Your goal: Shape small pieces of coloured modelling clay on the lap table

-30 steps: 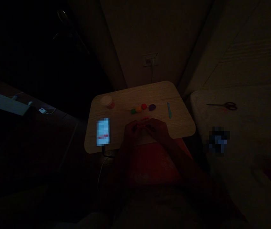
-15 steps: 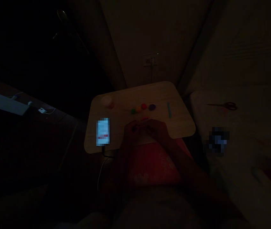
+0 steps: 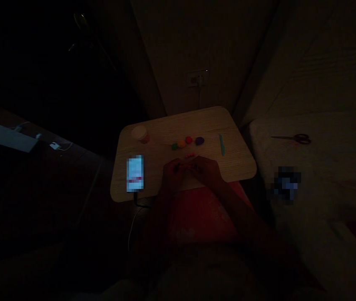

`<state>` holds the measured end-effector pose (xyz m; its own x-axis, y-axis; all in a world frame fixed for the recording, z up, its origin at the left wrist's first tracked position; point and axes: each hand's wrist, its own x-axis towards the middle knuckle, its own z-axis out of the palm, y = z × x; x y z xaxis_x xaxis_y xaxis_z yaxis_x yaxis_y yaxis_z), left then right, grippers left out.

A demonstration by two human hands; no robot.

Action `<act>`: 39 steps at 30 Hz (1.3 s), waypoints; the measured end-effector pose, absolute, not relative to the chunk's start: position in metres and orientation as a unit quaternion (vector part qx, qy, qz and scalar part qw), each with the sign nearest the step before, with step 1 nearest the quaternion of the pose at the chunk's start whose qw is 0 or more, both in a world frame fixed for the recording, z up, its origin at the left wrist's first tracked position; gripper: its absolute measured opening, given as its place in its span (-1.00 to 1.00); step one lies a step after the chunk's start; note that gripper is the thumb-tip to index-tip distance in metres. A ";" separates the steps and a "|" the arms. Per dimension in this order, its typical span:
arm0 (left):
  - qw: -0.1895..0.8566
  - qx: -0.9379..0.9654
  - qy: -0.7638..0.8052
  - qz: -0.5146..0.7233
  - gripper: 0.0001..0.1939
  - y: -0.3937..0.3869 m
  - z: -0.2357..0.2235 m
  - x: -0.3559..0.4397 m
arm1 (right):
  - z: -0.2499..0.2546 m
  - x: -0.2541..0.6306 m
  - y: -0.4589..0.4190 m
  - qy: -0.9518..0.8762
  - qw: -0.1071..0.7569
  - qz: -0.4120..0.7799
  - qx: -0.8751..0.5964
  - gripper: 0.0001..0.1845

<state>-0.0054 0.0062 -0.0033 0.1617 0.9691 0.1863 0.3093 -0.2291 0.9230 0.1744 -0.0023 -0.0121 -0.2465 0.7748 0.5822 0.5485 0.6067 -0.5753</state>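
Note:
In the dim head view, my left hand [image 3: 173,170] and my right hand [image 3: 207,169] meet above the near edge of a small wooden table [image 3: 159,163]. Fingers of both hands are curled together; whatever lies between the fingertips is too dark to make out. Just beyond them is a row of small reddish pieces [image 3: 189,155]. Farther back sit a green lump [image 3: 174,146], an orange lump [image 3: 181,144], a red lump [image 3: 189,140] and a purple lump [image 3: 199,141], which look like modelling clay. A teal, knife-shaped tool [image 3: 222,145] lies to their right.
A tub with a pale lid [image 3: 139,133] stands at the table's back left. A lit phone [image 3: 135,173] with a cable lies at the front left. Scissors [image 3: 301,139] and a blurred-out item [image 3: 287,184] rest on the pale surface to the right. A wall socket [image 3: 197,78] is behind.
The picture has become slightly brighter on the table. My hands stay in nearly the same place, with only a slight shift of the fingers.

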 end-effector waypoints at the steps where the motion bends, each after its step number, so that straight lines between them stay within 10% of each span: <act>1: 0.387 0.658 0.483 0.428 -0.80 0.006 -0.003 -0.005 | -0.012 0.174 -0.002 -0.779 0.443 0.130 -0.424 -0.86; 39: 0.380 0.647 0.491 0.443 -0.83 0.008 -0.007 -0.004 | -0.008 0.175 -0.003 -0.766 0.464 0.151 -0.417 -0.83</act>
<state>-0.0044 0.0083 -0.0075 0.1254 0.9719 0.1995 0.2991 -0.2287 0.9264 0.1748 -0.0026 -0.0080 -0.2202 0.7804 0.5852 0.4992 0.6056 -0.6197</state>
